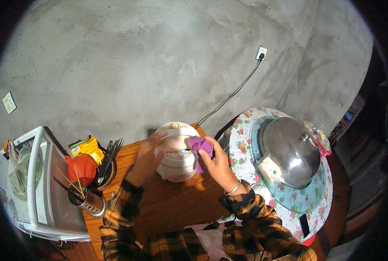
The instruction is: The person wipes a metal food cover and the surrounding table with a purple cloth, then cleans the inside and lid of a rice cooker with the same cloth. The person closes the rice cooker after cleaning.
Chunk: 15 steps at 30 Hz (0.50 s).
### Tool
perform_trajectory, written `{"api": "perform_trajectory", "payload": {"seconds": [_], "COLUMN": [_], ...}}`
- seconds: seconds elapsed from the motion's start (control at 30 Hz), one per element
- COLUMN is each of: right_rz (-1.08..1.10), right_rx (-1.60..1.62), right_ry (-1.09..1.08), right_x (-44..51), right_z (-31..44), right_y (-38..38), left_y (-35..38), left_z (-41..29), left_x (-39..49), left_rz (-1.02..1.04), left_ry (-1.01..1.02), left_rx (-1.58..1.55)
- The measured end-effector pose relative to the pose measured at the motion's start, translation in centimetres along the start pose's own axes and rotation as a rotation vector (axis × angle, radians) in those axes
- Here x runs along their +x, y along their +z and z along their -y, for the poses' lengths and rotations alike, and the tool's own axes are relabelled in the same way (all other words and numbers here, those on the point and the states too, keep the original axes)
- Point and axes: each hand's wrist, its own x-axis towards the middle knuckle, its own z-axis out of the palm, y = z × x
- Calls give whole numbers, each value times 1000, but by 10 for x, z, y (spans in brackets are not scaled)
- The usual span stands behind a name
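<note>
A white rice cooker (177,164) with a rounded lid stands on a brown wooden table (177,208) in front of me. My right hand (218,164) grips a crumpled purple cloth (201,148) against or very near the cooker's right side. On the opposite side is my left hand (148,158), blurred and partly in shade, its thumb and fingers apart by the cooker's left edge. Whether it touches the cooker I cannot tell. A small row of coloured markings runs across the cooker's front.
Left: a white rack (36,182), a metal utensil holder (91,202), a red container (82,168) and a yellow packet (89,148). Right: a round table with floral cloth (243,130) bears a large metal dome lid (288,150) and a phone (304,225). A cord (233,94) runs to a wall socket (261,52).
</note>
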Motion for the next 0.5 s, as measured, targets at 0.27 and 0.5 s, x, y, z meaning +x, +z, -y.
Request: {"api": "perform_trajectory", "payload": {"seconds": [0.27, 0.5], "right_rz": [327, 479], "right_rx": [-556, -400], "right_ry": [-213, -322], "right_x": [35, 47], "right_z": [-19, -12], "right_y": [70, 89], "left_y": [19, 10], "left_z": [45, 44], "left_x": [38, 47], "left_rz": [119, 158], "left_ry": [-97, -181], "left_rx": [-160, -66]}}
